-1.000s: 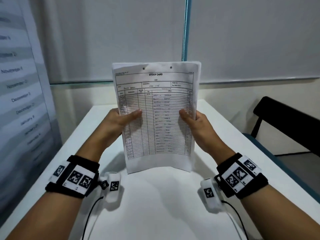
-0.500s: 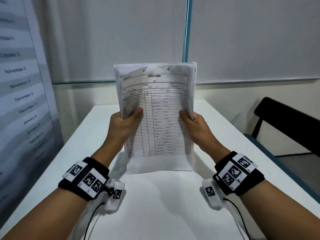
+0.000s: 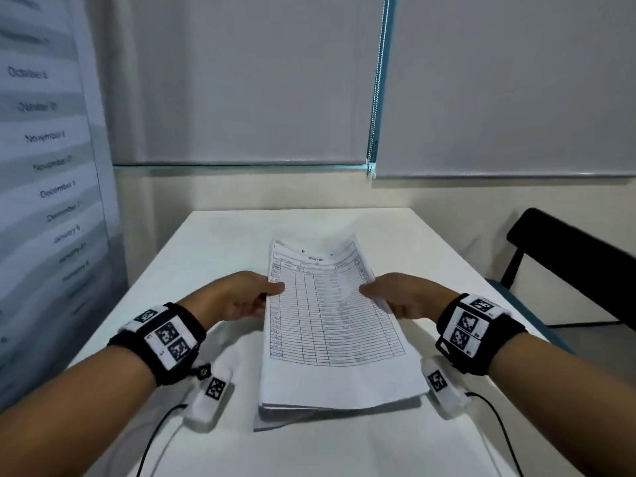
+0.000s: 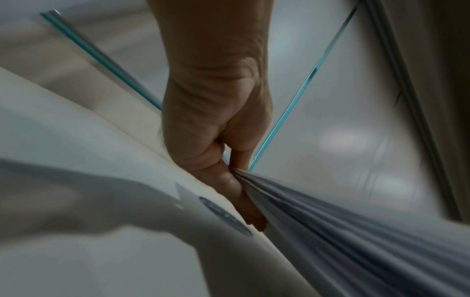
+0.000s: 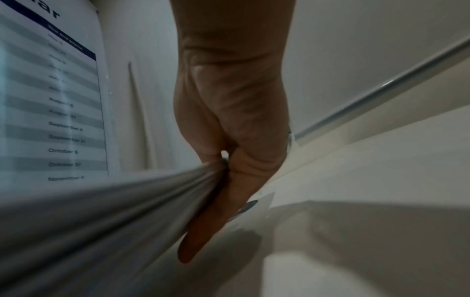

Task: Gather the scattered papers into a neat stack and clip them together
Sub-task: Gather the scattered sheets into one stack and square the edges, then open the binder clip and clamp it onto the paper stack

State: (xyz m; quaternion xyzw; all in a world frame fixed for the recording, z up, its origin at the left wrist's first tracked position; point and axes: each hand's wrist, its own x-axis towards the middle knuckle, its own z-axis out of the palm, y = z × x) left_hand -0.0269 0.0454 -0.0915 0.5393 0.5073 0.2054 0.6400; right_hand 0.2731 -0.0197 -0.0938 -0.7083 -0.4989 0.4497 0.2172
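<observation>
Stack of printed stock-card papers point(image 3: 330, 325) held low over the white table point(image 3: 220, 242)

The sheets lie nearly flat, long side running away from the viewer, top page showing a ruled form with two punch holes; the near edges fan slightly, lower pages peeking out unevenly.

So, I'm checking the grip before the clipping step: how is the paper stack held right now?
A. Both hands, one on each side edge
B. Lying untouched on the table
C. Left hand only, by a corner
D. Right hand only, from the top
A: the left hand and right hand each pinch a side edge of the paper stack, thumbs on top.
</observation>
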